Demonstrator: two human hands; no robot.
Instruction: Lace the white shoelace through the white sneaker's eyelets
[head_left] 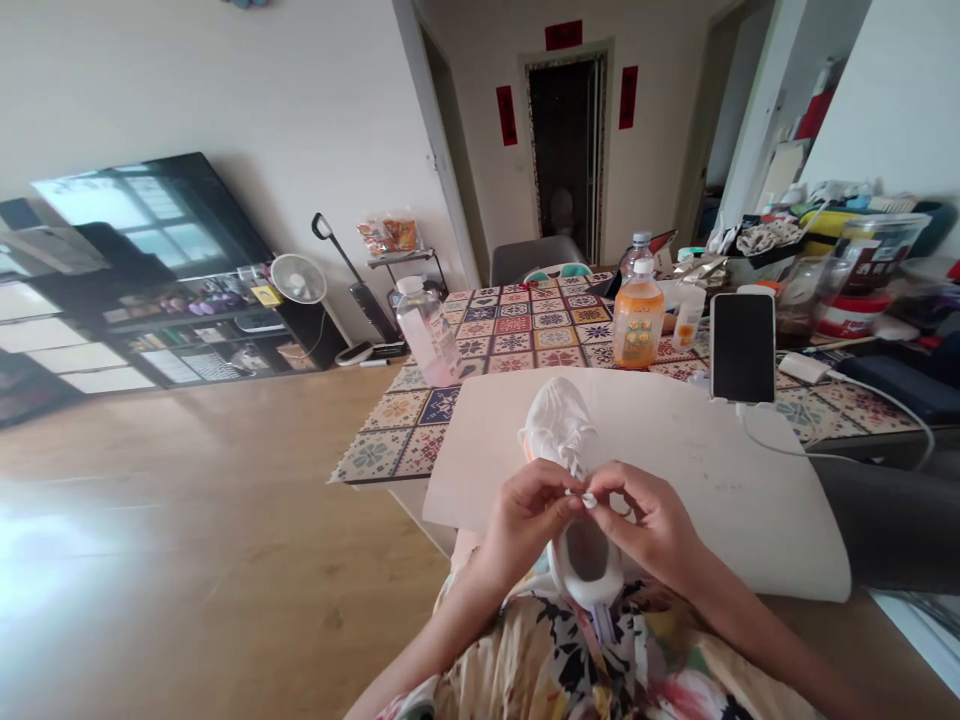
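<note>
A white sneaker (556,412) rests with its toe toward the far side, its heel end close to my body. Above its opening, my left hand (534,505) and my right hand (643,510) meet with thumbs and forefingers pinched. Between the fingertips is a white shoelace (588,498), gathered in a small loop or fold. Each hand is closed on part of it. Further lace lies across the sneaker's tongue. Under the shoe is a large pale board or sheet (675,470) with dark specks on its right part.
A patterned tablecloth (525,335) covers the table beyond. On it stand a clear bottle (429,335) at left, an orange-filled bottle (638,318), and a phone (742,347) upright with a white cable (795,452). Jars and other items crowd the right side.
</note>
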